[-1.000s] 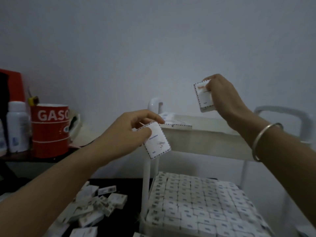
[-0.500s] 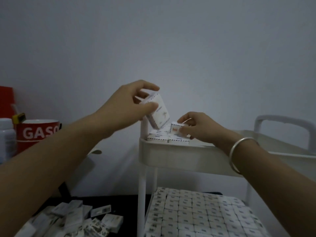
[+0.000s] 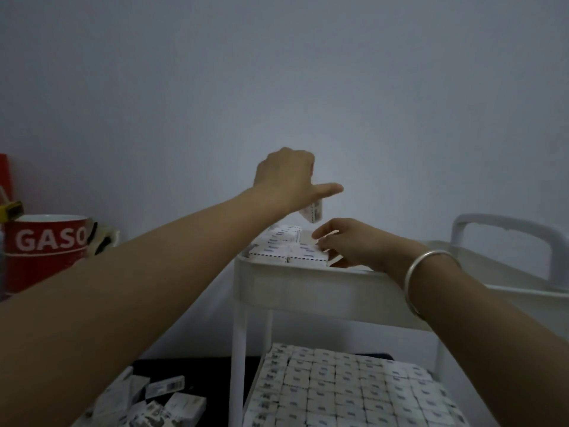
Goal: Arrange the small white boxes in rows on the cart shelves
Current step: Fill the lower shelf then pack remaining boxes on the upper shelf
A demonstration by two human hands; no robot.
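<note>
My left hand [image 3: 288, 177] hovers over the back left corner of the cart's top shelf [image 3: 308, 286] and holds a small white box [image 3: 314, 212] that hangs below its fingers, thumb stretched out. Just under it, my right hand [image 3: 348, 243] rests its fingertips on a box [image 3: 308, 237] among the few white boxes [image 3: 283, 245] laid in that corner; whether it grips that box is unclear. The lower shelf [image 3: 354, 386] is packed with tidy rows of the same boxes.
A loose pile of boxes [image 3: 147, 402] lies on a dark surface at the lower left. A red mug [image 3: 46, 248] stands on a side table to the left. The cart's white handle [image 3: 508, 241] rises at the right.
My left hand has carried its box further right and over the shelf corner. My right hand stays low at the boxes there, its fingers now reaching left onto one.
</note>
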